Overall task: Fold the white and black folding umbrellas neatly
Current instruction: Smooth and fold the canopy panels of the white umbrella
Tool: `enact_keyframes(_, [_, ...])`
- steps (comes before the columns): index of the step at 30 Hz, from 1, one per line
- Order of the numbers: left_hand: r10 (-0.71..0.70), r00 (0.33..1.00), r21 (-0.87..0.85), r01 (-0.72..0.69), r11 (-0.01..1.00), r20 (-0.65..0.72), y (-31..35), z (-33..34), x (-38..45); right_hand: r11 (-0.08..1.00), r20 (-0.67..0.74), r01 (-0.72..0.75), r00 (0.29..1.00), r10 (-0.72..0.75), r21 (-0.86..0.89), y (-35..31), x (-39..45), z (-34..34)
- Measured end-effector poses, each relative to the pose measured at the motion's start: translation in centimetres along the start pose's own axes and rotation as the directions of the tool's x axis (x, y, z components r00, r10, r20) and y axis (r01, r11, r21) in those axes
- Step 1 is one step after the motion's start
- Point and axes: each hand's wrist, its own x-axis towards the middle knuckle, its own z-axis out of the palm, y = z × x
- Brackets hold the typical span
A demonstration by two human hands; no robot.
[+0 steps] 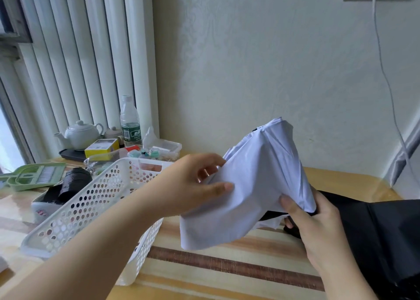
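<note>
A white folding umbrella [256,181] is held up over the table, its loose canopy bunched and its tip pointing up and away. My left hand [193,183] pinches a fold of the white fabric on its left side. My right hand [318,227] grips the umbrella lower down, thumb pressed on the white cloth, fingers curled round the part underneath. A black umbrella [375,231] lies spread at the right, under and behind my right hand; its dark fabric runs off the frame's right edge.
A white perforated basket [95,199] stands tilted at the left. Behind it are a black roll [75,181], a green scoop [34,177], a teapot [81,133], a water bottle [129,122] and small boxes. A striped cloth [227,265] covers the wooden table [341,179].
</note>
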Motion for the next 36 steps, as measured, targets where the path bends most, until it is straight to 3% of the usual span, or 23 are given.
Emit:
enact_keyframes(2, [0.051, 0.994, 0.028, -0.054, 0.998, 0.098, 0.5, 0.0, 0.4, 1.0, 0.01, 0.002, 1.0, -0.002, -0.013, -0.1, 0.0, -0.1])
enact_keyframes(4, [0.078, 0.98, -0.11, -0.058, 0.992, 0.184, 1.2, 0.0, 0.3, 1.0, 0.011, -0.013, 1.0, 0.013, -0.01, -0.1, 0.0, 0.0])
enact_keyframes(7, [0.093, 0.954, -0.421, 0.038, 0.906, 0.286, 0.9, -0.2, -1.2, 0.993, -0.018, -0.088, 0.996, 0.09, 0.078, 0.2, 0.1, -0.3])
enact_keyframes(10, [0.063, 0.938, -0.434, 0.098, 0.896, 0.341, -0.2, 0.0, -3.2, 0.978, -0.071, -0.16, 0.983, 0.17, 0.133, 0.5, 0.3, -0.7])
enact_keyframes(13, [0.017, 0.993, -0.34, 0.023, 0.94, 0.114, -0.8, 0.3, -3.9, 0.972, -0.073, -0.189, 0.977, 0.2, 0.136, 0.5, 0.3, -0.6])
enact_keyframes(15, [0.059, 0.997, -0.239, -0.071, 0.968, -0.055, -0.8, 0.5, -4.1, 0.968, -0.078, -0.204, 0.973, 0.217, 0.143, 0.5, 0.2, -0.6])
enact_keyframes(17, [0.099, 0.986, -0.193, -0.124, 0.973, -0.133, -0.4, 0.7, -4.3, 0.971, -0.083, -0.197, 0.974, 0.21, 0.137, 0.4, 0.2, -0.6])
enact_keyframes(20, [0.064, 0.991, -0.357, -0.103, 0.928, -0.12, 0.5, 1.0, -4.8, 0.975, -0.089, -0.179, 0.977, 0.192, 0.132, 0.3, 0.2, -0.6])
enact_keyframes(23, [-0.163, 0.965, -0.447, 0.055, 0.893, -0.205, 0.3, 1.7, -4.7, 0.972, -0.078, -0.182, 0.978, 0.195, 0.151, 0.0, 0.1, -0.4])
enact_keyframes(24, [-0.285, 0.939, -0.509, 0.153, 0.847, -0.191, 0.2, 1.9, -4.5, 0.971, -0.069, -0.178, 0.979, 0.191, 0.163, -0.2, 0.1, -0.3])
enact_keyframes(26, [-0.466, 0.885, -0.676, 0.344, 0.652, 0.001, 0.5, 2.2, -4.2, 0.971, -0.042, -0.17, 0.983, 0.18, 0.169, -0.5, 0.0, -0.3])
enact_keyframes(28, [-0.449, 0.875, -0.757, 0.414, 0.506, 0.179, 1.4, 2.4, -3.8, 0.974, -0.011, -0.167, 0.985, 0.171, 0.156, -0.9, -0.2, -0.1])
enact_keyframes(30, [-0.397, 0.897, -0.783, 0.387, 0.488, 0.196, 2.1, 2.6, -3.3, 0.977, 0.02, -0.165, 0.986, 0.164, 0.136, -1.0, -0.3, 0.1])
enact_keyframes(33, [-0.293, 0.935, -0.76, 0.335, 0.557, 0.198, 1.2, 2.0, -2.6, 0.985, 0.059, -0.141, 0.989, 0.135, 0.1, -1.2, -0.3, 0.5])
enact_keyframes(36, [-0.292, 0.931, -0.768, 0.348, 0.538, 0.218, 0.4, 1.5, -3.1, 0.976, 0.163, -0.155, 0.978, 0.13, 0.155, -1.6, -0.4, 1.0])
